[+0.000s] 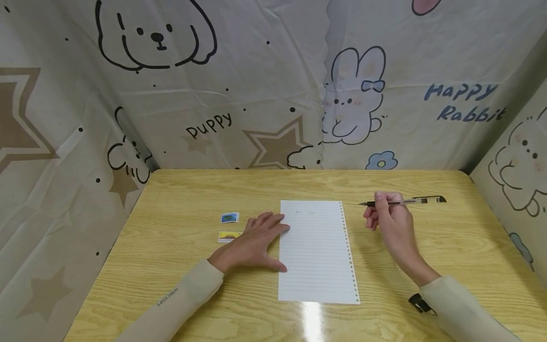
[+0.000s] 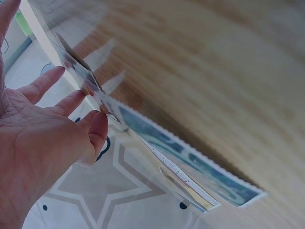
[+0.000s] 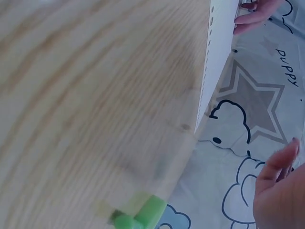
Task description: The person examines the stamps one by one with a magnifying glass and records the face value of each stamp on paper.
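A sheet of lined paper (image 1: 314,251) with punched holes down its right edge lies on the table, bearing faint writing near its top. My left hand (image 1: 259,241) has its fingers spread, with fingertips and thumb at the paper's left edge. To the right of the sheet, my right hand (image 1: 393,218) pinches a black gel pen (image 1: 406,202), its tip pointing left toward the paper. Beside my left hand are a blue stamp (image 1: 230,217) and a yellow stamp (image 1: 228,236), partly covered by the hand. The left wrist view shows a long blue-green stamp (image 2: 190,160) near the fingers.
A bright green object (image 3: 148,212) stands at the bottom of the right wrist view. Beneath the right sleeve sits a small black object (image 1: 419,303). Printed cloth (image 1: 273,85) walls in the wooden table (image 1: 179,204) at the back and sides.
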`<state>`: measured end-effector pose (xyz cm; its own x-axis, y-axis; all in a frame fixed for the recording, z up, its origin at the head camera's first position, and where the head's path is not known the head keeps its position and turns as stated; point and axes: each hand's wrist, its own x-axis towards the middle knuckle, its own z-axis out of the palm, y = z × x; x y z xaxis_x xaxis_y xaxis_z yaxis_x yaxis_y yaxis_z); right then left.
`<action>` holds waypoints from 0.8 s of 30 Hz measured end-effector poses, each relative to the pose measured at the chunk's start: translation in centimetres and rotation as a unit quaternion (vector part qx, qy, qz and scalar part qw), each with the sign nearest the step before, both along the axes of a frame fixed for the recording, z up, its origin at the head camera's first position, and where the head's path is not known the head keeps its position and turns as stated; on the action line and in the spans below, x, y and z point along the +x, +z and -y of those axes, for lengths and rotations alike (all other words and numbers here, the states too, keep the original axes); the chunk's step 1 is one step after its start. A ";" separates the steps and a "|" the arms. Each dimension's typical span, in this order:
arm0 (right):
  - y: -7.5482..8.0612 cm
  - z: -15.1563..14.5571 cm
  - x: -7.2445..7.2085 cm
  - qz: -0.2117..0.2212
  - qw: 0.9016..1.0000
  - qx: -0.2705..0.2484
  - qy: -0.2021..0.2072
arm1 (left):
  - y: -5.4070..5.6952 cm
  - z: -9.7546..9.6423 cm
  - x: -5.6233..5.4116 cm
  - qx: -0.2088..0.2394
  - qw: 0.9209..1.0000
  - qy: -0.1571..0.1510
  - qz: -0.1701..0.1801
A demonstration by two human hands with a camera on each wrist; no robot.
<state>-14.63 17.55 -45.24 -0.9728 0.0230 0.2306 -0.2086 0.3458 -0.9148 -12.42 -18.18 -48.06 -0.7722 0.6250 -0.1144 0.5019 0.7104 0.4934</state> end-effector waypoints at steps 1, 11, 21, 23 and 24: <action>-0.2 0.1 -0.1 0.002 1.000 -0.001 -0.001 | 0.0 0.0 0.0 -0.001 1.000 0.000 -0.001; -1.5 1.0 -0.9 0.023 0.999 -0.030 0.015 | 0.0 0.0 0.0 -0.005 1.000 -0.002 -0.005; -2.4 2.6 -1.8 0.032 0.999 -0.033 0.030 | 0.0 -0.1 -0.1 -0.003 1.000 -0.003 -0.006; -2.5 2.9 -2.0 0.037 0.999 -0.021 0.023 | 0.0 -0.1 -0.2 -0.002 1.000 -0.002 -0.007; -2.5 3.1 -2.1 0.040 0.999 -0.015 0.021 | 0.0 -0.1 -0.2 -0.003 1.000 -0.001 -0.006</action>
